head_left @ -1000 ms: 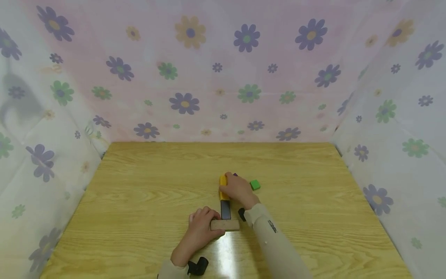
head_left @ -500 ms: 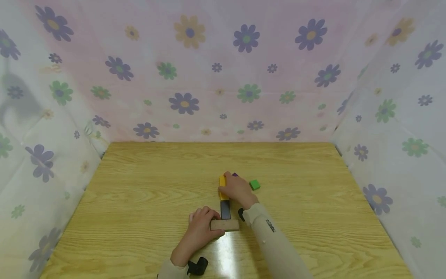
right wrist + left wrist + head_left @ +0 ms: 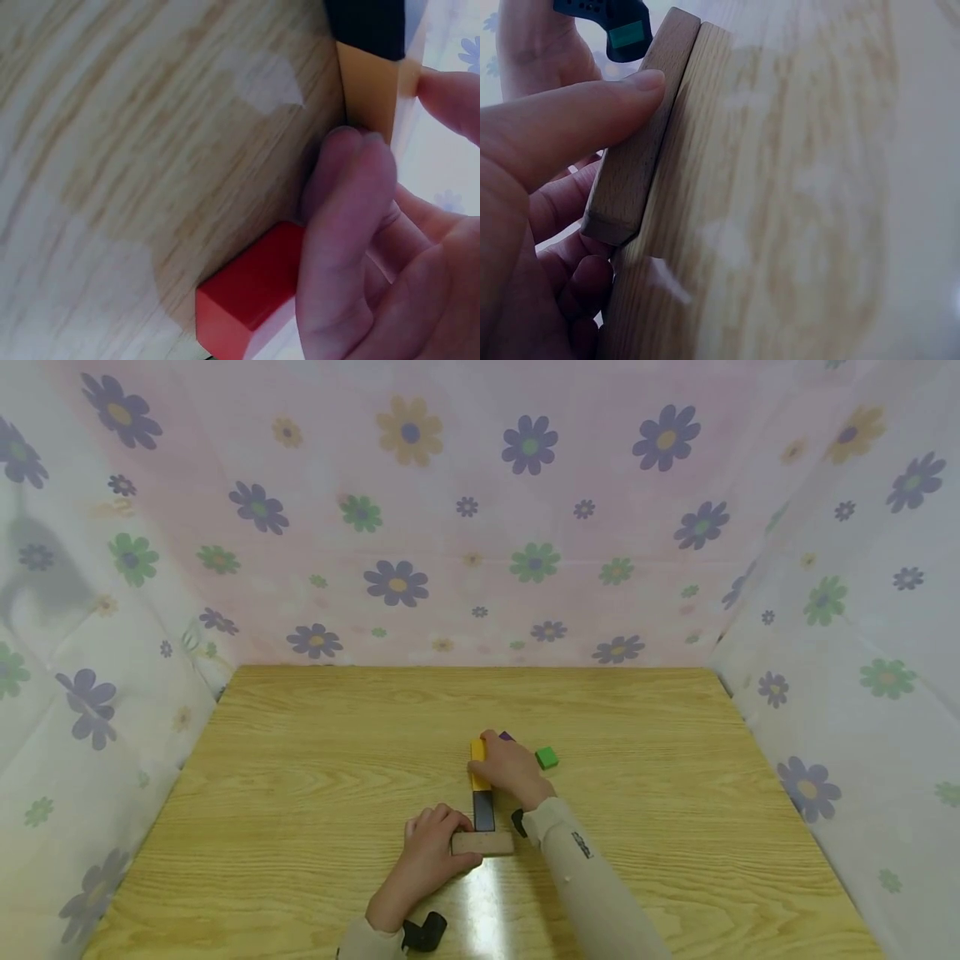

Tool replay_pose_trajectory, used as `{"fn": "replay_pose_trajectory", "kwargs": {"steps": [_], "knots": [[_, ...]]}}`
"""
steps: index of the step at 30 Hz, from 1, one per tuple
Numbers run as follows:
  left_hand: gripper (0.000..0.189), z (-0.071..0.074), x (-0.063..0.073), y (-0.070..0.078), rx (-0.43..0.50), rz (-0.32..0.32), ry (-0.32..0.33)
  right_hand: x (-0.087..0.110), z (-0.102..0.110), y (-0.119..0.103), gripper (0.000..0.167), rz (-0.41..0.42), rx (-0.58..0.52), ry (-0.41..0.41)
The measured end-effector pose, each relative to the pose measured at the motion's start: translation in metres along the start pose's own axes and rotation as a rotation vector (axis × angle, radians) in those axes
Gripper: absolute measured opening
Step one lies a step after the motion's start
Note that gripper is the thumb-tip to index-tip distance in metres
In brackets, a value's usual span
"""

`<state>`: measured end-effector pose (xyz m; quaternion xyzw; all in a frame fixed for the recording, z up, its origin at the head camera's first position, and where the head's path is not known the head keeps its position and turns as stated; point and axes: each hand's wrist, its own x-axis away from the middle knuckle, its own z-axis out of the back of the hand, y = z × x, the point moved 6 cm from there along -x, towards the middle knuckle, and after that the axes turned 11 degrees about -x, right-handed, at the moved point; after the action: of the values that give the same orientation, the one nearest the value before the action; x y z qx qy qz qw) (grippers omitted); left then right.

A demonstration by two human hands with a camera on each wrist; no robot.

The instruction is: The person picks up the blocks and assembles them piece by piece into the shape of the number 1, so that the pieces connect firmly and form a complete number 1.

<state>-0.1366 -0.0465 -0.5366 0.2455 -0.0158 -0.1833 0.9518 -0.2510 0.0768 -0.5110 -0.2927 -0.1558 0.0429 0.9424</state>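
Note:
My left hand (image 3: 431,847) grips the left end of a plain wooden block (image 3: 483,843), with the thumb on its near long side. In the left wrist view the thumb presses that wooden block (image 3: 630,172), fingers behind it. A black block (image 3: 483,811) extends away from the wooden block's far side, and a yellow block (image 3: 477,768) continues the line beyond it. My right hand (image 3: 513,768) pinches the yellow block from the right, thumb and fingers on opposite sides in the right wrist view. There the yellow block (image 3: 367,86) meets the black block (image 3: 367,26) end to end.
A red block (image 3: 251,289) lies beside my right fingers, hidden by the hand in the head view. Just past that hand are a purple block (image 3: 507,737) and a green block (image 3: 547,757). Flowered cloth (image 3: 480,527) walls in the wooden table (image 3: 300,735).
Both hands keep their holds, and the blocks stay in line. Slightly more of the purple block shows past my right hand.

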Motion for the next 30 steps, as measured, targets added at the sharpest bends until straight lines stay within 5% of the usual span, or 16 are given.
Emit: {"fn": "replay_pose_trajectory", "kwargs": {"steps": [30], "knots": [[0.033, 0.0003, 0.0013, 0.0015, 0.008, -0.002, 0.002, 0.0016, -0.0011, 0.0018, 0.060, -0.006, -0.006, 0.013]]}}
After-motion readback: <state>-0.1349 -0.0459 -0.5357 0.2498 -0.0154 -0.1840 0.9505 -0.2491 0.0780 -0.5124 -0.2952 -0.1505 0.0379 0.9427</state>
